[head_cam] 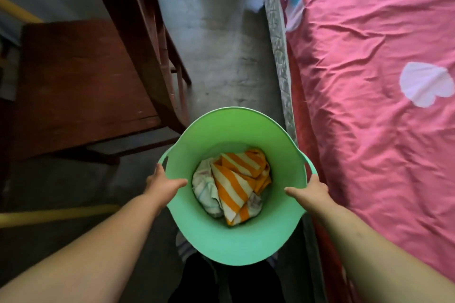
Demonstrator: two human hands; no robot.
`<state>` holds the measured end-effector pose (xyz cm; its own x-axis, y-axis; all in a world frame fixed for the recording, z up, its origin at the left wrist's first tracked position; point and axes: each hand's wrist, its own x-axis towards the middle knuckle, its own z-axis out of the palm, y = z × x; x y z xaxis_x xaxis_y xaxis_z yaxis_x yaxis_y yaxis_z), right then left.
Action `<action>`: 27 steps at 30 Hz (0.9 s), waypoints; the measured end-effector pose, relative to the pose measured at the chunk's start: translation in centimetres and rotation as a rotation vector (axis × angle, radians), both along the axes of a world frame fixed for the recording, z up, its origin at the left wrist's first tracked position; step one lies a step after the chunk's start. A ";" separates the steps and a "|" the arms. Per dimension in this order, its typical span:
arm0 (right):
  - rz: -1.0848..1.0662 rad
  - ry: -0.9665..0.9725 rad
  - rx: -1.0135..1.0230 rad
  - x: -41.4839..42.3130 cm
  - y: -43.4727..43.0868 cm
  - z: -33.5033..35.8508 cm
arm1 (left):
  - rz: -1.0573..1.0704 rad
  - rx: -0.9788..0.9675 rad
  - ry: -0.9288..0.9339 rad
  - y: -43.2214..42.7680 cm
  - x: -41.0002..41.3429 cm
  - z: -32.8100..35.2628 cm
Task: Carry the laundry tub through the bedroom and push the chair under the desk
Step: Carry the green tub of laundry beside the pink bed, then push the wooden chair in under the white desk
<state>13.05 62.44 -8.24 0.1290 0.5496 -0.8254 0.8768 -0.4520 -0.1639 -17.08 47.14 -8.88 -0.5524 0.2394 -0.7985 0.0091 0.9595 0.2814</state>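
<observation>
So the round mint-green plastic laundry tub (pixel 236 241) with striped orange-and-white cloth (pixel 236 184) inside hangs between wooden chair (pixel 81 86) and pink bed (pixel 369 106), left hand (pixel 163 186) and right hand (pixel 314 192) clamped on its rim, no readable labels

You are looking at a grey floor (pixel 216 51) carrying the wooden chair (pixel 81 81) and, seemingly, the bed (pixel 369 81).

I can't see the fingers of my left hand (pixel 163 186) or right hand (pixel 311 190); they wrap behind the green tub's rim (pixel 234 115), only thumbs showing. The white cloth (pixel 204 187) sits mostly buried under the striped towel (pixel 236 179). The wooden chair (pixel 81 81) runs off the left and top edges. The pink bedsheet (pixel 369 106) is cut by the right edge.
</observation>
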 end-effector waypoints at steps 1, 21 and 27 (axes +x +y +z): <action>0.013 0.000 -0.018 0.0 0.1 0.2 | 0.017 0.006 -0.026 0.0 -0.3 -0.1; 0.097 0.591 0.142 -20.3 8.6 28.9 | 0.315 0.844 0.007 12.9 -7.9 33.6; 0.049 0.726 0.049 -25.0 12.6 36.5 | -0.132 0.619 0.106 15.8 -6.2 39.5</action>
<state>-11.99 75.00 28.24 -0.4673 0.5792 -0.6680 0.5586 -0.3922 -0.7309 -23.30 62.92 30.61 -0.5550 0.7102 -0.4332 0.1742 0.6084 0.7743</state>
